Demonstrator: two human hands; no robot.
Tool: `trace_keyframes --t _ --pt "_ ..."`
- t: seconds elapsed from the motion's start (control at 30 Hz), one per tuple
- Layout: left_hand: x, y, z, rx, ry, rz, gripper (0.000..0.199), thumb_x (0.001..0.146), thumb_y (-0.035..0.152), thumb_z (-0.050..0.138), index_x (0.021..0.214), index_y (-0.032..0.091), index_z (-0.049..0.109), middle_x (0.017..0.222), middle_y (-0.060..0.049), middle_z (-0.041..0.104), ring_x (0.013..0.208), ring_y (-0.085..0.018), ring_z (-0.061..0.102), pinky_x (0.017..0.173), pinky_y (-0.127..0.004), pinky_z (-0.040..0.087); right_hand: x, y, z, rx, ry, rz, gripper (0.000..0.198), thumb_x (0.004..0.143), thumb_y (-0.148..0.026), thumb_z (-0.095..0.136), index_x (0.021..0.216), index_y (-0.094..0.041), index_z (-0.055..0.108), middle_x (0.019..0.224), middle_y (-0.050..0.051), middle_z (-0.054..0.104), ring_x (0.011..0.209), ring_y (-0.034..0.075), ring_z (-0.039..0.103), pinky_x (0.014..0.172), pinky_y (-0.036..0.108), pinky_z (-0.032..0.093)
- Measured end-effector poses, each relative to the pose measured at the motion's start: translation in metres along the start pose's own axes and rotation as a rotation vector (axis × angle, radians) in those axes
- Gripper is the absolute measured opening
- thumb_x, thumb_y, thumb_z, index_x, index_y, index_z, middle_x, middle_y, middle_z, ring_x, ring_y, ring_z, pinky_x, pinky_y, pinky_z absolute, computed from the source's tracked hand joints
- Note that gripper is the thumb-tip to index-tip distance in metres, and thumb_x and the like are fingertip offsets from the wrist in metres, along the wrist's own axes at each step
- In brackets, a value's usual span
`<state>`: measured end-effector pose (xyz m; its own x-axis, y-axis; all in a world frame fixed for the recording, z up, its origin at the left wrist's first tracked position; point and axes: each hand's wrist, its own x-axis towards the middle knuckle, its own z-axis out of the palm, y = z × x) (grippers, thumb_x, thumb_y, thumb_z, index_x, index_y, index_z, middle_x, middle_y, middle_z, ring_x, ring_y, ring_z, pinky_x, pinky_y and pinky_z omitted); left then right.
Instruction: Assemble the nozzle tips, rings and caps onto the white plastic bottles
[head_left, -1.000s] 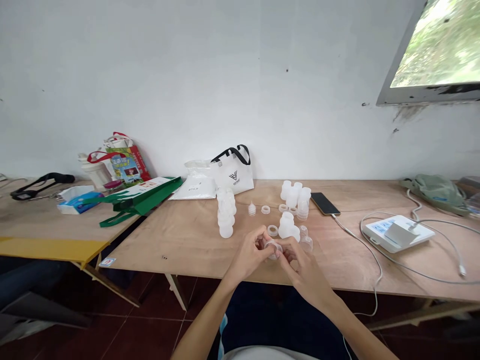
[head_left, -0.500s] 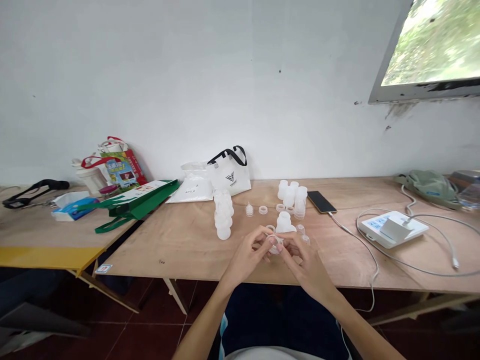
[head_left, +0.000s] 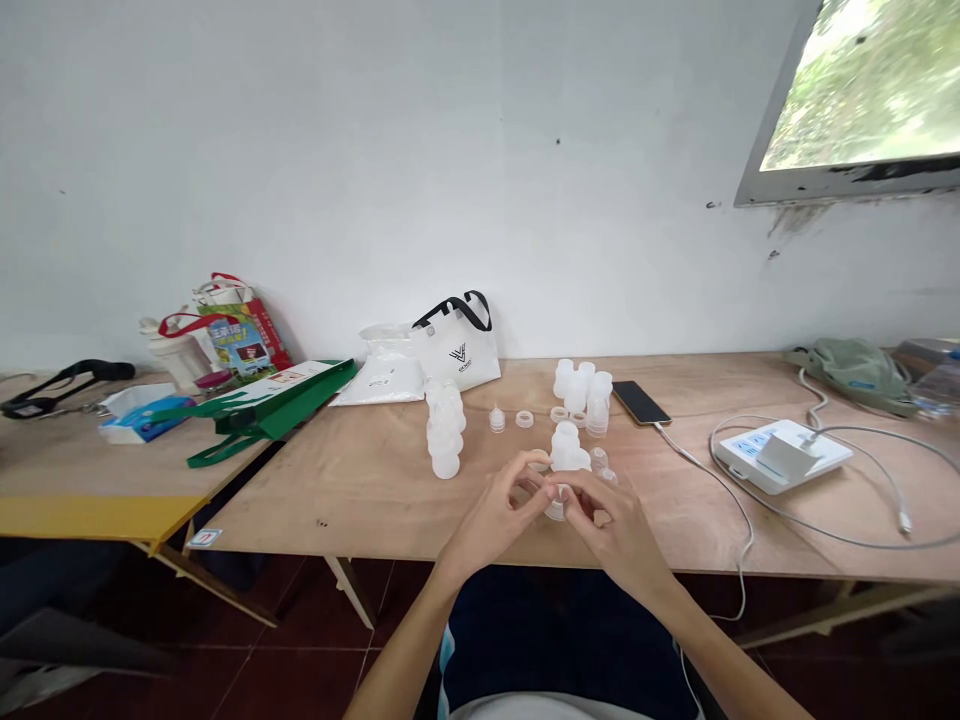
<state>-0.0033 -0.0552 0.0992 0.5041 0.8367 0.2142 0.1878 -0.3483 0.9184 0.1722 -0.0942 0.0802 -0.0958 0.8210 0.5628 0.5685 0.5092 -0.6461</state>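
My left hand [head_left: 510, 503] and my right hand [head_left: 606, 515] meet at the fingertips above the table's front edge. Both are closed in a pinch at a small clear plastic piece [head_left: 564, 489], mostly hidden by the fingers. Just below the fingertips shows a clear ridged plastic ring [head_left: 555, 511]; whether it rests on the table, I cannot tell. Right behind my hands stand frosted white bottles [head_left: 568, 447], with clear domed caps [head_left: 598, 458] to their right. Another clear ring [head_left: 538, 462] peeks out behind my left fingers.
More frosted bottles stand at left [head_left: 445, 440] and farther back [head_left: 585, 388]. Between them lie a nozzle cap [head_left: 496, 419] and a ring [head_left: 524, 419]. A phone [head_left: 641, 403], a power strip [head_left: 784, 455] and cables are to the right. Bags [head_left: 457, 345] lean against the wall.
My fingertips have drawn closer together and cover more of the small clear piece. The ridged ring now shows below them. The bottles have stayed put; the view has shifted slightly.
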Motion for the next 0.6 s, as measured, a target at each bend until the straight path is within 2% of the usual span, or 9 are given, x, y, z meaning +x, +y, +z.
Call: trace_keyframes --t 0.17,0.3,0.43,0.6 --pt "-0.002 0.005 0.000 0.056 -0.029 0.012 0.031 0.100 0.048 0.053 0.099 0.021 0.067 0.094 -0.005 0.073 0.088 -0.020 0.069 0.070 -0.026 0.052 -0.002 0.004 0.006 -0.026 -0.005 -0.025 0.026 0.099 -0.022 0.048 0.108 -0.024 0.072 0.077 0.001 0.063 0.060 0.015 0.051 0.058 0.028 0.044" --pt "-0.004 0.006 0.002 0.110 0.000 0.024 0.027 0.102 0.045 0.049 0.100 0.023 0.063 0.093 -0.003 0.073 0.085 -0.019 0.069 0.072 -0.027 0.051 -0.003 0.004 0.010 -0.054 0.025 -0.028 0.029 0.101 -0.022 0.045 0.111 -0.025 0.071 0.081 0.002 0.063 0.058 0.014 0.051 0.057 0.027 0.045" --pt "-0.003 0.001 0.006 0.135 0.069 0.018 0.026 0.102 0.045 0.047 0.101 0.023 0.061 0.089 -0.002 0.072 0.080 -0.019 0.068 0.068 -0.026 0.050 -0.002 0.002 0.010 -0.133 -0.021 -0.027 0.030 0.101 -0.023 0.046 0.122 -0.027 0.067 0.088 0.002 0.064 0.060 0.014 0.054 0.065 0.029 0.048" --pt "-0.001 -0.003 0.008 0.135 0.038 -0.002 0.028 0.102 0.048 0.048 0.107 0.023 0.060 0.094 -0.004 0.073 0.084 -0.020 0.069 0.072 -0.028 0.052 -0.001 0.005 0.011 -0.135 -0.014 -0.016 0.027 0.100 -0.019 0.045 0.120 -0.025 0.062 0.090 0.002 0.065 0.067 0.016 0.058 0.069 0.029 0.048"
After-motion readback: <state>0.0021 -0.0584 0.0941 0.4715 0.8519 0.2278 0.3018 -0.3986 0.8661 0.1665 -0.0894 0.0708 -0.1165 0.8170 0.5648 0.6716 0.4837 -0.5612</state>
